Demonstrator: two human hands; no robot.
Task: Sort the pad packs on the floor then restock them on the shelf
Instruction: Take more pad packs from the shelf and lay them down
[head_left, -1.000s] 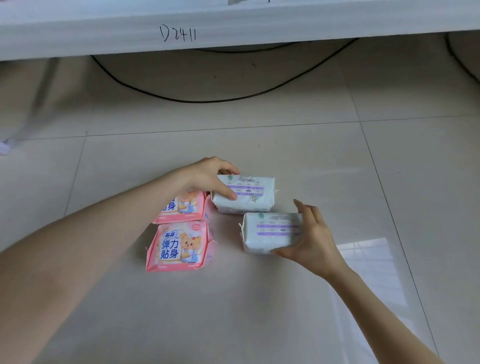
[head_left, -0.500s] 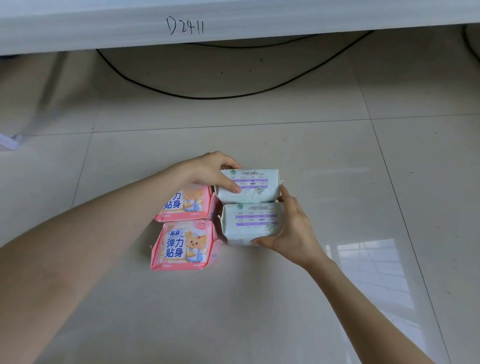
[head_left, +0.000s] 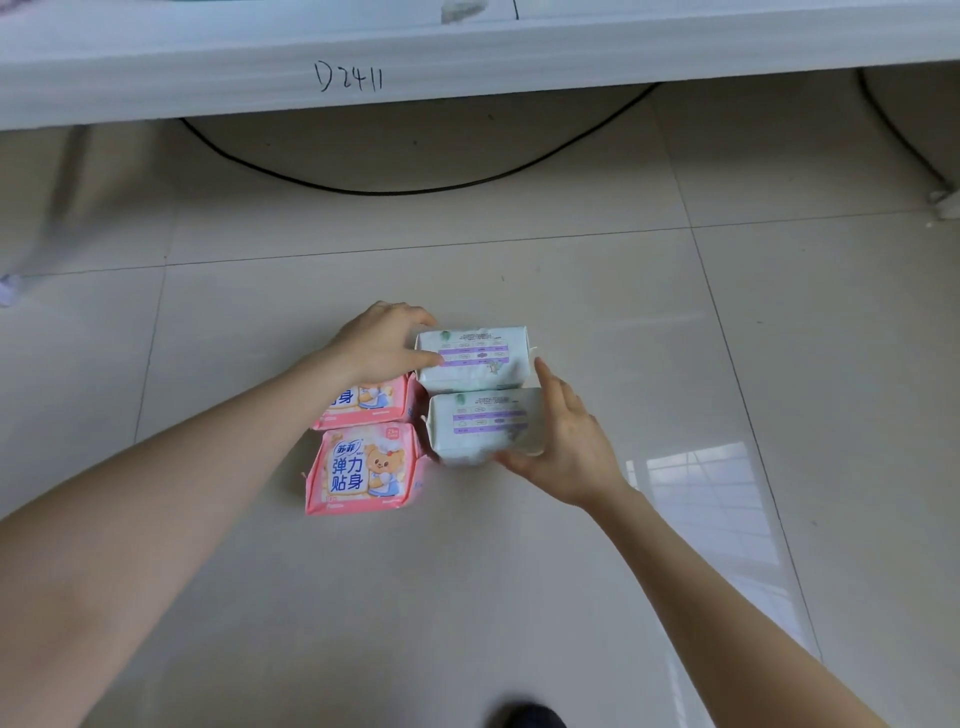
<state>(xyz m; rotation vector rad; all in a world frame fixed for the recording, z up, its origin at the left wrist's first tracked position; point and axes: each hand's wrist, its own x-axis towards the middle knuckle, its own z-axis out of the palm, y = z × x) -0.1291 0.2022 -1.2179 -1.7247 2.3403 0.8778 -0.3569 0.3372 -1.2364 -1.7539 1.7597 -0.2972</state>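
Note:
Two pink pad packs lie on the floor tiles, the near pink pack (head_left: 363, 470) in full view and the far pink pack (head_left: 371, 408) half under my left wrist. To their right sit two white packs with purple stripes. My left hand (head_left: 382, 340) grips the left end of the far white pack (head_left: 480, 358). My right hand (head_left: 563, 441) holds the right side and underside of the near white pack (head_left: 483, 426), which touches the far one. The white shelf (head_left: 467, 57) runs across the top, marked "D2411".
A black cable (head_left: 415, 189) curves over the floor under the shelf. A shelf foot (head_left: 943, 200) stands at the far right and a white scrap (head_left: 8, 291) at the far left. A dark shoe tip (head_left: 527, 717) shows at the bottom edge.
My right hand has slid the near white pack left and away until it rests against the far white pack. My left hand has stayed on the far white pack.

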